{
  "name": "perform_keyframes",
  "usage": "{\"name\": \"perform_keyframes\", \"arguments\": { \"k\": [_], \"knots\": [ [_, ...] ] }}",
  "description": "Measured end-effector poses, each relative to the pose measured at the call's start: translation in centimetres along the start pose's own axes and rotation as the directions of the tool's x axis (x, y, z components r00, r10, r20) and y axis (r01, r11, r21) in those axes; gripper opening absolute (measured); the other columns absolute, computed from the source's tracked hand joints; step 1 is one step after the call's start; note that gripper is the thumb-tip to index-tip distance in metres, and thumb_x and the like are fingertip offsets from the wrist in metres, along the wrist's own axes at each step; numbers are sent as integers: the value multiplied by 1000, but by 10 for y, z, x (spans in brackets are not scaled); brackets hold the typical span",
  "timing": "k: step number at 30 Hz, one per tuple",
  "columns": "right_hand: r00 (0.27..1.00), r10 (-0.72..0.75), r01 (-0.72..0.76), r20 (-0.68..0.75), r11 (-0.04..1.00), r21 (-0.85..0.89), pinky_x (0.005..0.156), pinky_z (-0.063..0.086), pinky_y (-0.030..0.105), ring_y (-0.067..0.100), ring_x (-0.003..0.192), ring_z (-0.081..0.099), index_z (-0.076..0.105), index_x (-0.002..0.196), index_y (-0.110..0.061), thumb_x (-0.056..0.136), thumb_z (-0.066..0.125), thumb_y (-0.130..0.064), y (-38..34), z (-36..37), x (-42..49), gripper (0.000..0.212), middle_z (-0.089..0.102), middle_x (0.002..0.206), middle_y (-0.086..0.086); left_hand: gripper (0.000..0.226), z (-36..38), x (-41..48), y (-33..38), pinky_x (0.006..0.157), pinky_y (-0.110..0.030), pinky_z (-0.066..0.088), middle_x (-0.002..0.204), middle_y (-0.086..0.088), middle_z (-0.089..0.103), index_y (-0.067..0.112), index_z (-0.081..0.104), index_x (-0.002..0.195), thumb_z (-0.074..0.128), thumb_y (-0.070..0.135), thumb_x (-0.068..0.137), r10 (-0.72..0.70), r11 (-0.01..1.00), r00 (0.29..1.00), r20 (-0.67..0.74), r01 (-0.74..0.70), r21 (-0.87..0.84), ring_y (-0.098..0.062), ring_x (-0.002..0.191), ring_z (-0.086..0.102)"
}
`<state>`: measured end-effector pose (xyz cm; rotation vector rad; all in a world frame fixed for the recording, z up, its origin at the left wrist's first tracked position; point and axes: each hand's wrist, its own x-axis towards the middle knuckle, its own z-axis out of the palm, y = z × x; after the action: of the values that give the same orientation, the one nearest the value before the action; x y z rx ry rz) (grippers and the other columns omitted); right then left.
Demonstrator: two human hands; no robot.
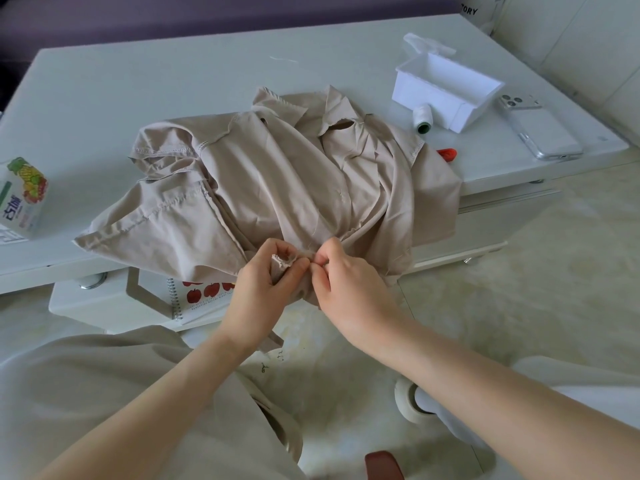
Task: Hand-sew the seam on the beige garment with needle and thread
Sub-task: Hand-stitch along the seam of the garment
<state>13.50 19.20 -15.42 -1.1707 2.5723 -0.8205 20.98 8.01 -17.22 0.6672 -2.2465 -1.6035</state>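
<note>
Here left hand (258, 292) and right hand (349, 292) pinch the crumpled beige garment (277, 174), edge frayed

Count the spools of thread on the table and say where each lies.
1. The thread spool lies on the white table, beside the open white box, just right of the beige garment. More could be hidden under the garment or inside the box.

garment (277, 174): matt beige cloth | box (446, 88): white plastic | table (138, 84): smooth, glossy

"ORY" on white object (468, 11); Chinese characters on juice carton (21, 202).
</note>
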Motion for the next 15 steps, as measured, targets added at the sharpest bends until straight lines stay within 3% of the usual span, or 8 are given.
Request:
{"name": "perform_keyframes", "arguments": {
  "k": [4,8,11,15],
  "knots": [
    [1000,22,-22,-11,1000,1,55,30,29,26,71,62,33,91,-18,100,39,-24,2,4,0,12,65,80,5,9,1,1,-3,65,-44,53,69,-25,62,22,64,84,59,22,92,34,999,999,-9,-34,0,-43,69,59],
    [994,90,-101,61,974,205,64,49,36,20,66,60,41,93,-18,99,42,-25,0,5,-3,10,67,76,2,15,-1,1,-4,59,-18,49,67,-10,66,21,65,79,61,15,92,10,1000,999,-40,-11,-6,-19,63,61],
    [990,47,-80,130,960,267,71,47,26,10,71,56,47,112,-14,100,40,-20,-1,2,-7,15,62,80,-5,10,-3,3,-6,62,-21,50,70,-12,68,12,65,84,61,16,92,-20,1000,998,-59,20,-4,-24,69,64],
    [990,1,-42,143,957,288,75,43,21,9,84,58,43,128,-13,101,37,-19,-3,-2,-16,28,63,91,-2,10,-4,3,-5,62,-20,49,66,-9,67,12,64,83,61,16,92,-16,1000,997,-72,15,-9,-11,63,65]
  ]
}}
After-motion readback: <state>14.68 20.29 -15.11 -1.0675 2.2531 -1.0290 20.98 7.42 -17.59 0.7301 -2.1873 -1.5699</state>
